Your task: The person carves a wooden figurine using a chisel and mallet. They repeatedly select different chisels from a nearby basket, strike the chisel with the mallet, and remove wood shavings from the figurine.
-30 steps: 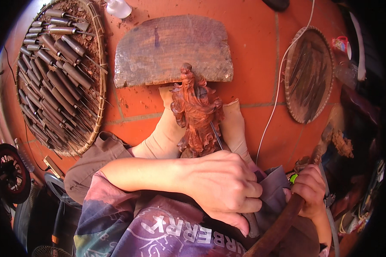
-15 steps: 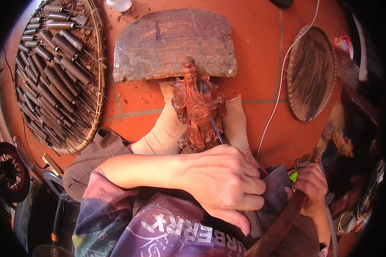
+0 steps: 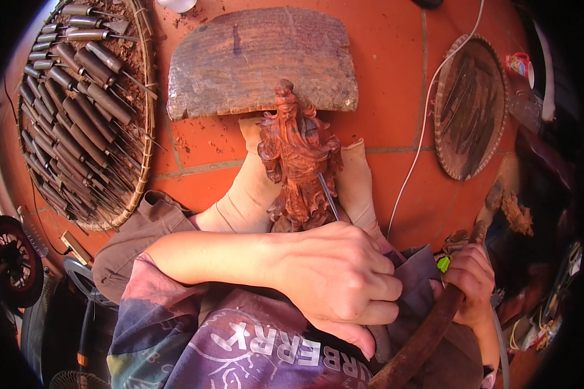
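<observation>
A reddish-brown carved wooden figurine with a long beard and robes lies between my feet, its head over the edge of a thick wooden board. My left hand is closed round a chisel. The thin metal blade reaches to the robe on the figurine's right side, and the dark handle end shows below my thumb. To the right, my right hand grips a curved dark wooden stick that slants down toward my lap. Its far ends are partly hidden by my hand and the picture's edge.
A round woven basket at the left holds many chisels on wood shavings. A smaller woven tray with slim tools lies at the right, beside a white cord. An adze-like tool rests near my right hand on orange floor tiles.
The whole view has shifted slightly. Both hands keep nearly the same place and hold, and the chisel blade stays against the figurine.
</observation>
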The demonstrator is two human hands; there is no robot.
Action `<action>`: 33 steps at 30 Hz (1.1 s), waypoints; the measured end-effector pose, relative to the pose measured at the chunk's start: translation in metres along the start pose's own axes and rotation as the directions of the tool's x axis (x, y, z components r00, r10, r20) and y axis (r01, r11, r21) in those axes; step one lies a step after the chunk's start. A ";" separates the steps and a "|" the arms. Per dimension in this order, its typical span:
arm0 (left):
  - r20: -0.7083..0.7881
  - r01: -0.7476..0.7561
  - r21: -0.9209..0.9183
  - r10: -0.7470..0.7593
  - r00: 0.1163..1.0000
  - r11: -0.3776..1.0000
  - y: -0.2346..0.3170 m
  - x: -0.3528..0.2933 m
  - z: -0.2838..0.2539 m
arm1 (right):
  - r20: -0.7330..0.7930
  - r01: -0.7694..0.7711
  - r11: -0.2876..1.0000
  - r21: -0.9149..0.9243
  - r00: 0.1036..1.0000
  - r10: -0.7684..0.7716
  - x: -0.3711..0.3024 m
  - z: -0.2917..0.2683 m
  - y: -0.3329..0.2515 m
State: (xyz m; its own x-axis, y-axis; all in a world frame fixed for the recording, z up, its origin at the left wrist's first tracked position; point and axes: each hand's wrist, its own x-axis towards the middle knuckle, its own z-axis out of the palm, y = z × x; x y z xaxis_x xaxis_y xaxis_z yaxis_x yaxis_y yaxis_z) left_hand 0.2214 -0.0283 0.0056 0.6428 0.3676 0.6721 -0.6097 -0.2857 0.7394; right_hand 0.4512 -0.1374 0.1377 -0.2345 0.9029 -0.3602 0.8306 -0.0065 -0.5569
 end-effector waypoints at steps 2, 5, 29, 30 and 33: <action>0.003 0.008 0.001 -0.008 1.000 1.000 0.000 -0.001 0.000 | 0.001 0.003 1.000 0.005 1.000 -0.003 0.000 0.001 0.001; -0.002 0.023 0.005 -0.023 1.000 1.000 -0.003 -0.003 0.001 | 0.004 0.002 1.000 0.005 1.000 -0.002 -0.001 0.002 0.002; -0.109 0.221 -0.065 -0.227 0.968 0.973 0.001 0.009 0.001 | -0.290 0.081 0.971 -0.223 0.946 -0.146 -0.006 0.003 0.021; -0.111 0.221 -0.073 -0.229 0.967 0.972 0.001 0.009 0.001 | -0.288 0.057 0.970 -0.234 0.949 -0.125 -0.008 0.002 0.020; -0.138 0.238 -0.055 -0.243 0.960 0.970 0.003 0.009 0.000 | -0.354 0.112 0.987 -0.112 0.924 -0.145 -0.008 0.009 0.033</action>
State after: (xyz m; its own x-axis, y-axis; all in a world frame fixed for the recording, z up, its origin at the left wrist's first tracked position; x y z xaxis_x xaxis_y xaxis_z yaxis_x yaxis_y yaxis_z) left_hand 0.2256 -0.0262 0.0138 0.7016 0.5443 0.4599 -0.4640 -0.1409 0.8746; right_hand 0.4757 -0.1487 0.1151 -0.1585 0.9873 0.0129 0.8505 0.1432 -0.5061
